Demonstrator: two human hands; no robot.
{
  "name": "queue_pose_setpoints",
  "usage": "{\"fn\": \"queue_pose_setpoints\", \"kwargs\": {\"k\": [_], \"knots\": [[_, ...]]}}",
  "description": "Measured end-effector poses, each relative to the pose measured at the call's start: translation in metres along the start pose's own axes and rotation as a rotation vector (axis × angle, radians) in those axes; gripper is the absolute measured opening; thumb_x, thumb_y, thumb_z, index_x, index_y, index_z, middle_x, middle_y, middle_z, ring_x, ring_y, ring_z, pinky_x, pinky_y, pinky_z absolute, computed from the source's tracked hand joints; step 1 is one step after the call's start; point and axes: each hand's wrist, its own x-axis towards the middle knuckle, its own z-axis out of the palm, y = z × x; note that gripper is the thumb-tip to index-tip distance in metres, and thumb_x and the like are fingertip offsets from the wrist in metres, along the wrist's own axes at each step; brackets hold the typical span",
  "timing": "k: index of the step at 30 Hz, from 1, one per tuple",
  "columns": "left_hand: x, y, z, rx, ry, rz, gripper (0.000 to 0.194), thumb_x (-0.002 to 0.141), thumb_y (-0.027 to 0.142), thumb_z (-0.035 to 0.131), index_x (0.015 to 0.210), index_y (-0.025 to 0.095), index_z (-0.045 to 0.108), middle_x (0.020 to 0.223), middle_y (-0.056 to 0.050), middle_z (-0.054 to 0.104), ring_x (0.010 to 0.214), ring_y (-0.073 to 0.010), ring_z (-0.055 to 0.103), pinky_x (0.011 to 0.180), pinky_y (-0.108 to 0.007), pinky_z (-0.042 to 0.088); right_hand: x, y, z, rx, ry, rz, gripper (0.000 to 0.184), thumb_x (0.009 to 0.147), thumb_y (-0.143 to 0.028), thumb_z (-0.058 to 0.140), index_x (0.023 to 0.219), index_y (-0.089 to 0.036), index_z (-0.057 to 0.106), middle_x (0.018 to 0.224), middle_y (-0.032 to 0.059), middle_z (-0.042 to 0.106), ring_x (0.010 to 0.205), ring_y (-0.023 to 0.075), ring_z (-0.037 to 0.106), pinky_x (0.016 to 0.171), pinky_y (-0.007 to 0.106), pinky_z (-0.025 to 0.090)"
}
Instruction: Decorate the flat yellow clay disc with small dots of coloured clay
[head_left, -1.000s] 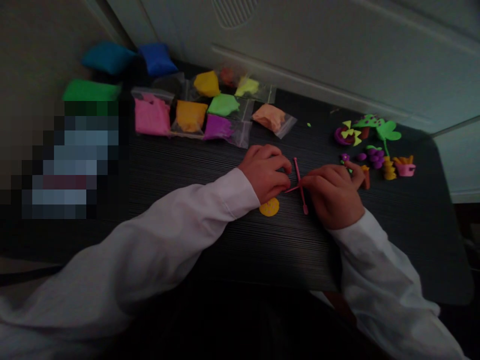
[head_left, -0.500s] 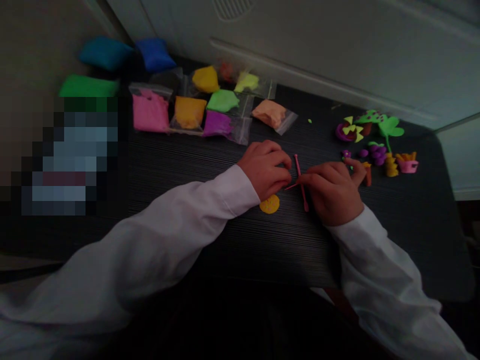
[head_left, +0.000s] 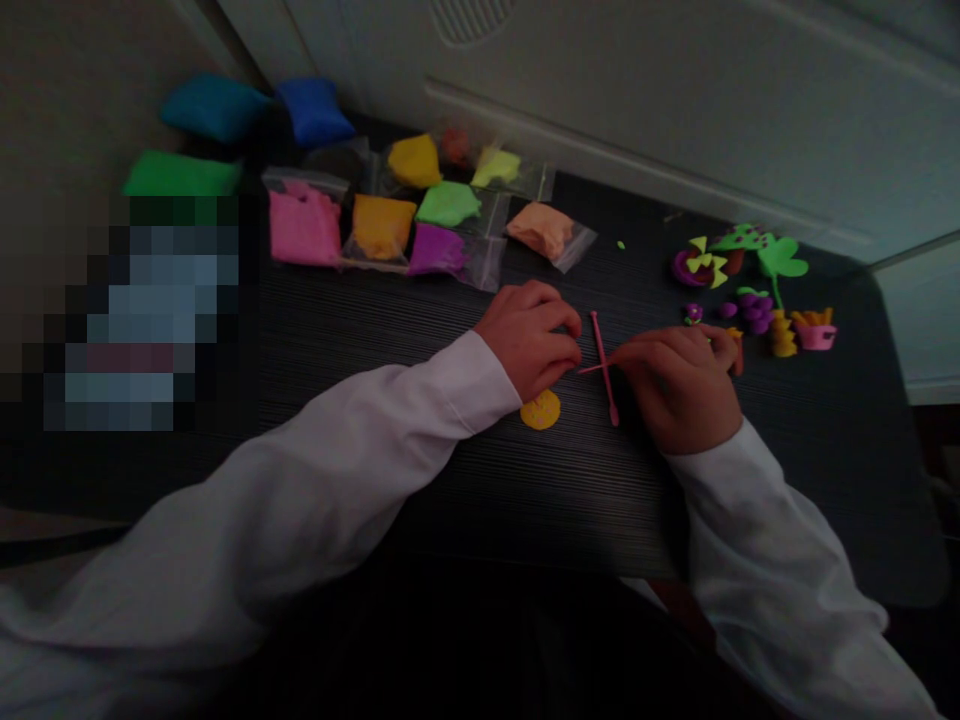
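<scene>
My right hand (head_left: 671,385) pinches a thin pink clay-modelling tool (head_left: 591,370), its narrow tip pointing left. That tip crosses over a second pink modelling tool (head_left: 610,398), which lies on the table between my hands. My left hand (head_left: 529,338) is closed, thumb and fingers curled together at the left of the tip. Whatever it holds, if anything, is hidden or too small to make out. Partly under the left wrist lies a flat yellow clay disc (head_left: 541,410) with small marks on its face.
Bags of coloured clay, among them a pink one (head_left: 304,228) and a peach one (head_left: 541,229), line the back left. Small clay models, including a pink cup (head_left: 814,335) with yellow sticks, stand at the right. A pale wall (head_left: 637,110) borders the dark table (head_left: 480,500).
My right hand has shifted slightly right, drawing the thin tool's tip away from my left fingers. My left hand stays nearly where it was.
</scene>
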Motion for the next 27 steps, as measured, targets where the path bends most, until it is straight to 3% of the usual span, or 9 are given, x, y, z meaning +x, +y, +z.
{"fn": "queue_pose_setpoints", "kwargs": {"k": [11,19,27], "knots": [[0.002,-0.001,-0.009,-0.136,-0.03,-0.031,0.017,0.07,0.035,0.054,0.08,0.025,0.064,0.094,0.0,0.06,0.094,-0.0177,0.044,0.079,-0.034,0.032,0.0,-0.003,-0.007,0.175,-0.02,0.101,0.012,0.076,-0.022,0.047,0.082,-0.022,0.057,0.08,-0.0002,0.061,0.08,0.0153,0.054,0.08,0.036,0.03],[0.007,-0.004,-0.015,-0.336,0.093,0.016,0.023,0.066,0.036,0.059,0.08,0.019,0.064,0.087,-0.003,0.062,0.087,-0.0134,0.052,0.083,-0.03,0.036,0.0,-0.007,-0.009,0.452,-0.007,0.257,0.015,0.076,-0.024,0.046,0.087,-0.021,0.056,0.08,0.0008,0.059,0.07,0.0134,0.055,0.067,0.031,0.039],[0.009,-0.002,-0.018,-0.389,0.065,-0.029,0.016,0.067,0.032,0.06,0.076,0.02,0.065,0.084,-0.002,0.064,0.086,-0.0132,0.053,0.081,-0.03,0.039,0.001,-0.007,-0.006,0.56,-0.021,0.298,0.016,0.075,-0.028,0.048,0.086,-0.021,0.057,0.08,0.0016,0.059,0.07,0.0144,0.055,0.065,0.03,0.042]]}}
